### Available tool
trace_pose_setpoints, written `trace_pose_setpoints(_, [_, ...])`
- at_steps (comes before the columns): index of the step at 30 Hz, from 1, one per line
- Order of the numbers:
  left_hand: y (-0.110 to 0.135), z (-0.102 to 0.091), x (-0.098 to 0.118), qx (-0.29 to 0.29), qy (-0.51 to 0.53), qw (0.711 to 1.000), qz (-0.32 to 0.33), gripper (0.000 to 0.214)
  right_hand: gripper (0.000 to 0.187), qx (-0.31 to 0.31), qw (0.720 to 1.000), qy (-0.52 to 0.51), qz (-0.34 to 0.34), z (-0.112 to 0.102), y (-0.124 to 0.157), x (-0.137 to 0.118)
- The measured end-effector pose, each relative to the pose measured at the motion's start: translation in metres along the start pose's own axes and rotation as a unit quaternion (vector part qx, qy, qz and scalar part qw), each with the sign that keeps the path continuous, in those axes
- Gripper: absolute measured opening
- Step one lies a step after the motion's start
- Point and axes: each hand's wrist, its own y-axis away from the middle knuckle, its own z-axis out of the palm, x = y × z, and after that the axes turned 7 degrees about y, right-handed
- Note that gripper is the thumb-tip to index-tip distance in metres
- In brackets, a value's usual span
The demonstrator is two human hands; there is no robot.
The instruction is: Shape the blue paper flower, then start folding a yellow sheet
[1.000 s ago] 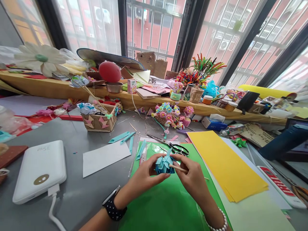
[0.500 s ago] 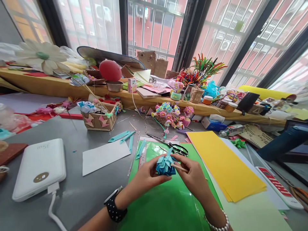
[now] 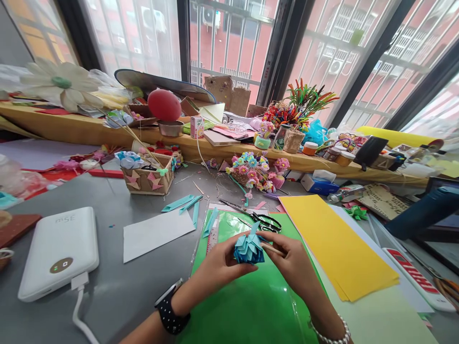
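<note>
My left hand pinches layered blue paper flower, right hand pinches thin wooden stick; overtight grip could crush folds.

Counts on the bench: mostly ones, one pair, one set of four.

Two hands, the left hand and the right hand; one blue paper flower; one wooden stick; one green sheet; one stack of yellow sheets; one white sheet; four loose teal strips; one pair of scissors; one power bank; one cardboard basket; one red balloon; one large white paper daisy.
</note>
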Motion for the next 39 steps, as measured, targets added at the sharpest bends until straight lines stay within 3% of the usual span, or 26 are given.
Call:
trace_pose_setpoints(12, [0.002, 0.001, 0.001, 0.009, -0.008, 1.0, 0.005, 0.055, 0.023, 0.018, 1.0, 0.0, -0.004, 0.005, 0.002, 0.001])
trace_pose_setpoints(31, [0.002, -0.001, -0.005, 0.016, -0.056, 0.998, -0.006, 0.058, 0.027, 0.062, 0.993, 0.102, -0.007, 0.018, 0.005, 0.001])
trace_pose_setpoints(39, [-0.003, -0.007, -0.003, 0.06, 0.055, 0.996, 0.027, 0.047, 0.033, 0.042, 0.997, 0.058, -0.006, 0.012, 0.005, -0.001])
